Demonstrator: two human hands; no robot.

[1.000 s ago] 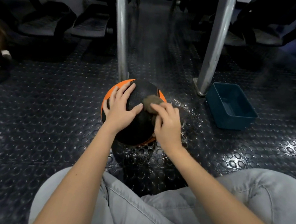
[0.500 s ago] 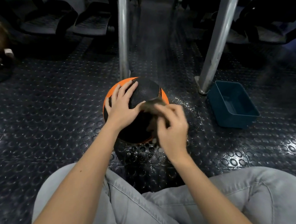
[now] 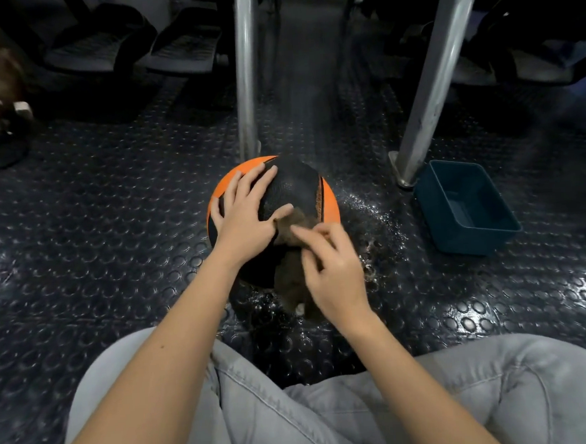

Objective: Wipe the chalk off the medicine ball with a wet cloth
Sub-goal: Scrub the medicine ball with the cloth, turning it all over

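Your left hand (image 3: 242,221) lies flat on the one ball (image 3: 296,187), fingers spread, gripping nothing. Your right hand (image 3: 335,270) pinches the one cloth (image 3: 290,283), which is draped down the ball's near side. The ball sits on the wet studded floor (image 3: 113,215) before your knees, near two metal legs (image 3: 246,70). One teal bin (image 3: 474,236) stands to its right.

Quick count for you: one medicine ball (image 3: 296,187), one cloth (image 3: 290,283), one tub (image 3: 474,241). Your hands, two: left hand (image 3: 246,217), right hand (image 3: 335,270). Metal poles, two: upright pole (image 3: 246,70), slanted pole (image 3: 436,65). Grey pads up back, two: left pad (image 3: 92,52), right pad (image 3: 188,49).
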